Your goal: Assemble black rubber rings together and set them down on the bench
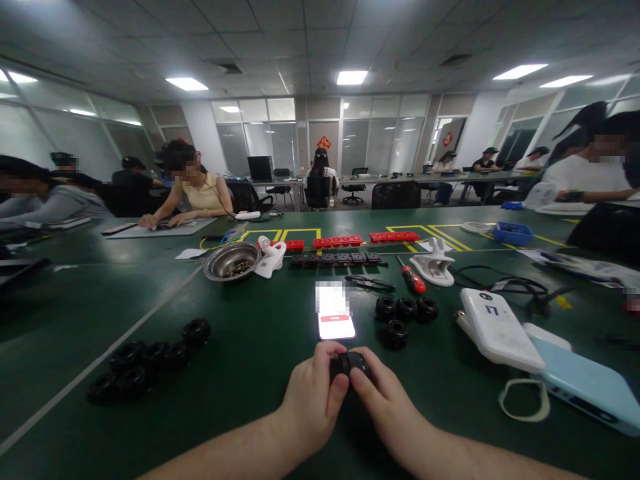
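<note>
Both my hands meet low in the middle of the green table [240, 373]. My left hand [315, 393] and my right hand [383, 397] are both closed around one small black rubber wheel [349, 363], thumbs pressed on it. A lit phone [334, 312] lies just beyond the wheel. Several more black wheels [406, 312] sit to the right of the phone. Another cluster of black wheels [150, 360] lies to the left.
A metal bowl [233, 260], a red-handled screwdriver [413, 277], red and black part strips [337, 250], white clips, power banks [500, 330] and cables lie further out. Other people sit at tables to the left, right and back.
</note>
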Demonstrator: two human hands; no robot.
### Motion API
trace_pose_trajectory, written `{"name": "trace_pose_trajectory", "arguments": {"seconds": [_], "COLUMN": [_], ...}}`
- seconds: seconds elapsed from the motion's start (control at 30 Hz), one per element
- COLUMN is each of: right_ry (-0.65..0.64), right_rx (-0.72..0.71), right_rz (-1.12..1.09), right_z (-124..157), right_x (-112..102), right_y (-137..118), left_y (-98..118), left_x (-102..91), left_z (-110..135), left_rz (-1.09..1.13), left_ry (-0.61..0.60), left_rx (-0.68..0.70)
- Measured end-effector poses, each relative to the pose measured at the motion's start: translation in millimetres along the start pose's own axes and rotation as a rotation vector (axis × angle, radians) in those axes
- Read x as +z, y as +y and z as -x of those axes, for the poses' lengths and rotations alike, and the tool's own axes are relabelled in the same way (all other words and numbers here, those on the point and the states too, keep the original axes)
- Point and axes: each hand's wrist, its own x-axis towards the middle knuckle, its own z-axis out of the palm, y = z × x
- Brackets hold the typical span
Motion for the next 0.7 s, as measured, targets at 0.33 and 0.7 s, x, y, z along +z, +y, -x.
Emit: {"name": "trace_pose_trajectory", "arguments": {"seconds": [0.33, 0.7], "right_ry": [-0.123, -0.115], "right_rx": [-0.501, -0.149], "right_rz": [0.715, 0.308], "right_z": [-6, -8], "right_x": [-17, -11], "right_y": [-1, 6], "left_y": [16, 1], "left_x": [8.9, -0.8], "left_z": [-14, -13], "left_rz": [0.653, 0.271], "left_ry": [0.037, 0.017], "left_rx": [-0.882, -0.296]}}
